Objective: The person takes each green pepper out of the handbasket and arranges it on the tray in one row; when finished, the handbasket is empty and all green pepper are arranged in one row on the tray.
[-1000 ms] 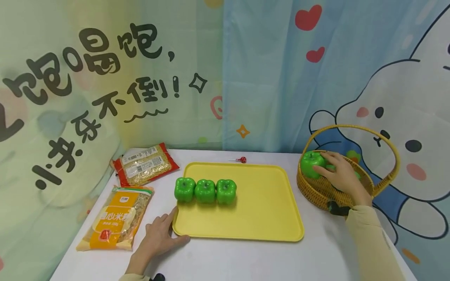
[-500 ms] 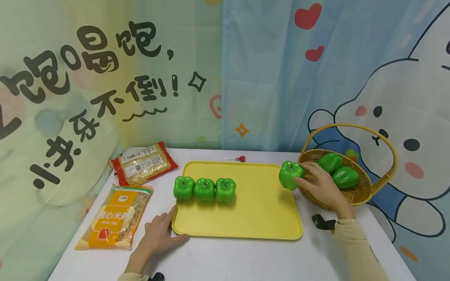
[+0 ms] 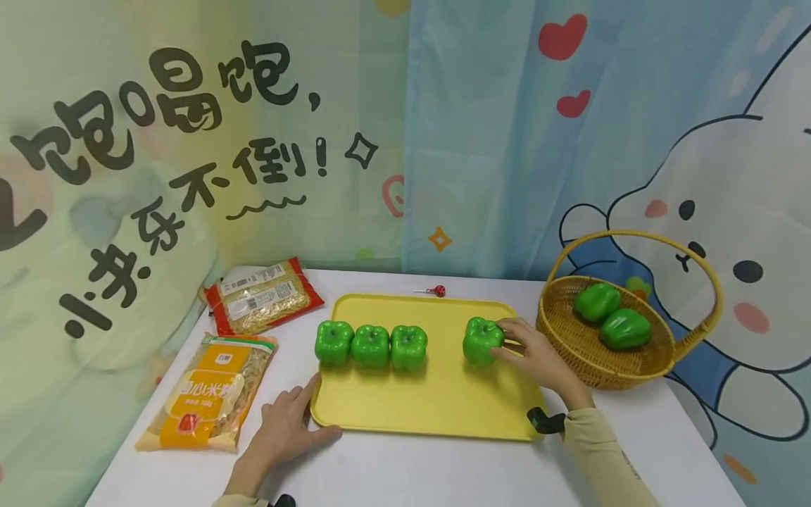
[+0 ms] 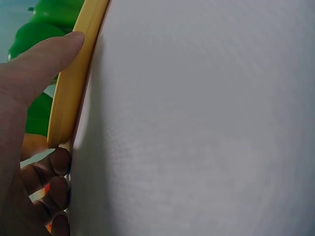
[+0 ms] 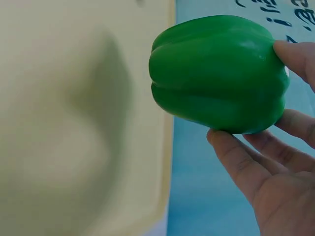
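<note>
My right hand (image 3: 532, 355) pinches a green bell pepper (image 3: 483, 341) between thumb and fingers over the right part of the yellow tray (image 3: 443, 405). In the right wrist view the same bell pepper (image 5: 219, 73) hangs above the tray, its shadow falling on the surface. Three more green bell peppers (image 3: 371, 346) stand in a row at the tray's left side. At the front left corner of the tray rests my left hand (image 3: 285, 428), fingers spread. The left wrist view has its thumb (image 4: 54, 54) on the tray rim (image 4: 74, 83), other fingers by the corner.
A wicker basket (image 3: 570, 359) with a tall handle stands at the right, holding two green bell peppers (image 3: 625, 329). Two food packets, one red-edged (image 3: 266, 296) and one orange (image 3: 205, 394), lie at the left. Behind the tray lies a small red-headed item (image 3: 437, 290).
My right hand has lifted the bell pepper out of the basket and carried it left over the tray. My left hand has stayed at the tray corner.
</note>
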A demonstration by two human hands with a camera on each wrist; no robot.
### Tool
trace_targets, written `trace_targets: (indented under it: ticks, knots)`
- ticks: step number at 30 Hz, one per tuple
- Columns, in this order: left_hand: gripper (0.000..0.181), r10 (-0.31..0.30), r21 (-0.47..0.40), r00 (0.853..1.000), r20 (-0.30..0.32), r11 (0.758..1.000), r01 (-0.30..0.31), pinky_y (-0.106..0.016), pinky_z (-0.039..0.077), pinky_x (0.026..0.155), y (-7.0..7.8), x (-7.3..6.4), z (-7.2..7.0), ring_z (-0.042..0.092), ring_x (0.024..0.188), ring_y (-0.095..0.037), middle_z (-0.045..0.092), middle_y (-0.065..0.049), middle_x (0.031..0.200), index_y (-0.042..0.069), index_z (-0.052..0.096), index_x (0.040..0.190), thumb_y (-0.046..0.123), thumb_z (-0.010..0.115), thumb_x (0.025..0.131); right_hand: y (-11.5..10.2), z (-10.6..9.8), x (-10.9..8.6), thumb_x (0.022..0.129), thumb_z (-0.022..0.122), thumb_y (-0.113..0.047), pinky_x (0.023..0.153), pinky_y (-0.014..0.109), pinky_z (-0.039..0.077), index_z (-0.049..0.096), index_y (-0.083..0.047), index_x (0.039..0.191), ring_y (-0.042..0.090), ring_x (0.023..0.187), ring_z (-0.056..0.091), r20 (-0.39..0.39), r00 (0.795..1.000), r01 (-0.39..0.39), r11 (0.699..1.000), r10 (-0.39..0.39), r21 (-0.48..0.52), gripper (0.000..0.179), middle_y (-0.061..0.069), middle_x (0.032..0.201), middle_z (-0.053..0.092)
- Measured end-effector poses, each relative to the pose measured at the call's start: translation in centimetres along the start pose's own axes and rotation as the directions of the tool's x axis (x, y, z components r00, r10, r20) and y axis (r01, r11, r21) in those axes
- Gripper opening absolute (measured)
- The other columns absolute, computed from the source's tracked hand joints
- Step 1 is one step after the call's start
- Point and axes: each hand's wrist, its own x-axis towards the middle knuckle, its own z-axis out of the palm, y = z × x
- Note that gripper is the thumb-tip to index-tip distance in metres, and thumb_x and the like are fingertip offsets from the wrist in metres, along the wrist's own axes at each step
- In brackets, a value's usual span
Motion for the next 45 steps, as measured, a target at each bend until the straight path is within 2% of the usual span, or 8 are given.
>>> trace_targets:
  ticks: [7, 14, 19, 28, 38, 45]
  knots:
    - [0.109, 0.003, 0.010, 1.000, -0.002, 1.000, -0.003, -0.050, 0.040, 0.084, 0.3, -0.1, -0.3, 0.057, 0.110, -0.026, 0.064, -0.009, 0.126, 0.019, 0.038, 0.156, 0.074, 0.075, 0.070, -0.2, 2.3, 0.6, 0.096, 0.069, -0.024, 0.103, 0.046, 0.049, 0.050, 0.001, 0.142, 0.043, 0.129, 0.058, 0.075, 0.997, 0.027, 0.997, -0.032, 0.077, 0.056, 0.024, 0.145, 0.048]
    - [0.109, 0.003, 0.013, 1.000, -0.006, 1.000, -0.003, -0.046, 0.039, 0.081, 0.2, -0.2, -0.2, 0.057, 0.107, -0.025, 0.065, -0.009, 0.124, 0.018, 0.038, 0.156, 0.073, 0.076, 0.069, -0.9, 3.3, 1.3, 0.095, 0.069, -0.019, 0.105, 0.047, 0.047, 0.049, -0.001, 0.143, 0.046, 0.136, 0.050, 0.121, 0.989, 0.063, 0.986, -0.082, 0.154, 0.055, 0.023, 0.146, 0.048]
    - [0.110, -0.002, 0.012, 1.000, -0.005, 1.000, 0.002, -0.046, 0.039, 0.081, 0.1, -0.1, 0.0, 0.057, 0.107, -0.025, 0.064, -0.009, 0.124, 0.019, 0.037, 0.156, 0.074, 0.075, 0.069, -1.2, 3.8, 1.6, 0.096, 0.068, -0.020, 0.107, 0.047, 0.047, 0.047, -0.002, 0.145, 0.046, 0.140, 0.044, 0.155, 0.984, 0.052, 0.979, -0.084, 0.198, 0.056, 0.022, 0.147, 0.047]
    - [0.110, -0.002, -0.002, 1.000, -0.013, 1.000, 0.002, -0.044, 0.038, 0.081, 0.0, 0.1, 0.3, 0.057, 0.107, -0.024, 0.065, -0.007, 0.123, 0.019, 0.038, 0.156, 0.074, 0.075, 0.069, -1.5, 4.6, 2.2, 0.097, 0.067, -0.020, 0.105, 0.046, 0.049, 0.045, -0.001, 0.144, 0.049, 0.139, 0.045, 0.155, 0.984, 0.052, 0.978, -0.085, 0.204, 0.056, 0.024, 0.146, 0.046]
    - [0.110, 0.008, -0.001, 1.000, -0.011, 1.000, -0.008, -0.039, 0.034, 0.078, 0.0, 0.1, 0.1, 0.052, 0.098, -0.018, 0.064, -0.003, 0.114, 0.020, 0.035, 0.157, 0.073, 0.076, 0.070, -1.6, 4.7, 2.4, 0.097, 0.067, -0.019, 0.105, 0.045, 0.049, 0.046, -0.001, 0.144, 0.050, 0.138, 0.045, 0.158, 0.984, 0.048, 0.978, -0.081, 0.203, 0.055, 0.024, 0.147, 0.045]
    - [0.110, 0.009, 0.002, 1.000, -0.009, 1.000, -0.009, -0.040, 0.035, 0.078, 0.1, -0.1, 0.0, 0.052, 0.099, -0.019, 0.064, -0.003, 0.115, 0.019, 0.035, 0.157, 0.073, 0.076, 0.070, -1.8, 4.7, 2.4, 0.095, 0.070, -0.024, 0.107, 0.050, 0.047, 0.042, -0.002, 0.147, 0.048, 0.139, 0.046, 0.170, 0.985, 0.001, 0.984, -0.032, 0.179, 0.063, 0.021, 0.151, 0.043]
